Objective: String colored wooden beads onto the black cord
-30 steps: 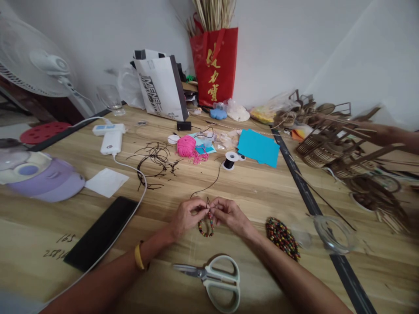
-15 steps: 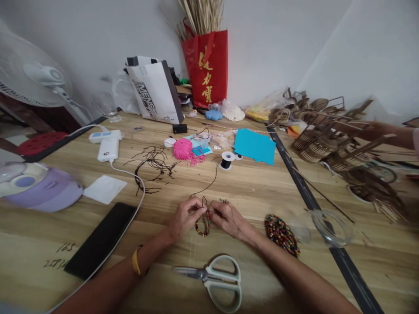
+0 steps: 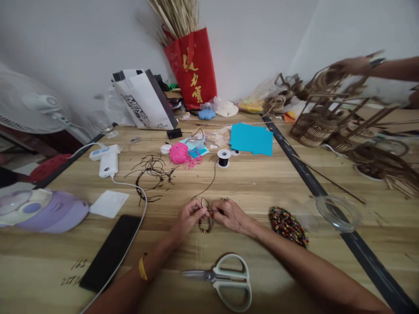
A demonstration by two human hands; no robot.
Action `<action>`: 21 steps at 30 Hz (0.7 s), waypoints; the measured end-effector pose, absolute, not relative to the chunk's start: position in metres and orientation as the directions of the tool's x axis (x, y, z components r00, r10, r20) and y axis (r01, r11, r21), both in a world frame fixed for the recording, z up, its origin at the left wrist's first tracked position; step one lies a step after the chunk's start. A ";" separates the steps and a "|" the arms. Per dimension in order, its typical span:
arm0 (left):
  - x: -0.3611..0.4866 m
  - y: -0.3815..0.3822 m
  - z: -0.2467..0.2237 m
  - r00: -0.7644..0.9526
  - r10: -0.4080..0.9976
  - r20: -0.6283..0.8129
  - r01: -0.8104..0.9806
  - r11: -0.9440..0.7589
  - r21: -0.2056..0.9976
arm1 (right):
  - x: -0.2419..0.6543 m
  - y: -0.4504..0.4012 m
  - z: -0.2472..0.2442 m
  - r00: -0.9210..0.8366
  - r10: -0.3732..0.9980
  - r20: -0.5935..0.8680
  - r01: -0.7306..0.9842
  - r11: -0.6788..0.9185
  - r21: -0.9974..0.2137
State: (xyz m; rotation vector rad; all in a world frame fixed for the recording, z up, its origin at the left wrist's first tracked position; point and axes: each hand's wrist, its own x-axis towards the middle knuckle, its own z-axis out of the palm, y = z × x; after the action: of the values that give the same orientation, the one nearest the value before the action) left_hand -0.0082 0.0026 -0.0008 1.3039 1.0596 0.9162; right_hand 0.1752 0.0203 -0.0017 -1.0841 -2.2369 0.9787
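Observation:
Between my two hands hangs a small loop of multicoloured beads, a beaded bracelet (image 3: 206, 230). My left hand (image 3: 187, 219) pinches it at the top, where a small loop of black cord (image 3: 214, 176) sticks up. My right hand (image 3: 231, 216) is closed at the bracelet's right side, fingertips pressed together; the strand in them is too fine to make out. The cord runs back to a white spool (image 3: 224, 154) wound with black. White-handled scissors (image 3: 213, 275) lie nearer me, blades pointing left. Right of my right arm is a heap of strung beads (image 3: 288, 227).
Pink yarn (image 3: 178, 153), black cord pieces (image 3: 152, 168) and blue sheets (image 3: 251, 138) lie farther back. A black case (image 3: 111, 252) and white cable are at left, a glass lid (image 3: 338, 213) at right. Another person's hand (image 3: 355, 66) holds basketwork above woven baskets (image 3: 314, 131).
My view has shifted slightly. Both my hands stay at the bracelet, with little finger movement. The other person's hand has risen at the back right with a piece of basketwork.

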 end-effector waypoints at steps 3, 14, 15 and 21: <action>-0.009 0.004 -0.002 0.308 0.940 -0.146 0.045 0.139 0.989 | 0.177 0.024 -0.010 -0.547 0.828 0.125 0.376 0.376 -0.847; -0.007 0.003 -0.002 0.283 0.938 -0.198 -0.012 0.210 0.978 | 0.175 0.024 -0.011 -0.550 0.825 0.128 0.189 0.272 -0.944; -0.007 0.003 -0.002 0.289 0.936 -0.201 -0.016 0.215 0.976 | 0.175 0.024 -0.010 -0.556 0.821 0.131 0.186 0.276 -0.943; -0.006 0.003 -0.003 0.268 0.939 -0.217 -0.001 0.225 0.974 | 0.175 0.024 -0.006 -0.593 0.795 0.131 0.176 0.287 -0.942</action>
State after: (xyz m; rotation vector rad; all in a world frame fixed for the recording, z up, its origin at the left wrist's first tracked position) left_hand -0.0063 0.0032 -0.0031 1.1379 1.0867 0.8649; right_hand 0.1749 0.0235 -0.0062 -0.8668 -1.9543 1.3178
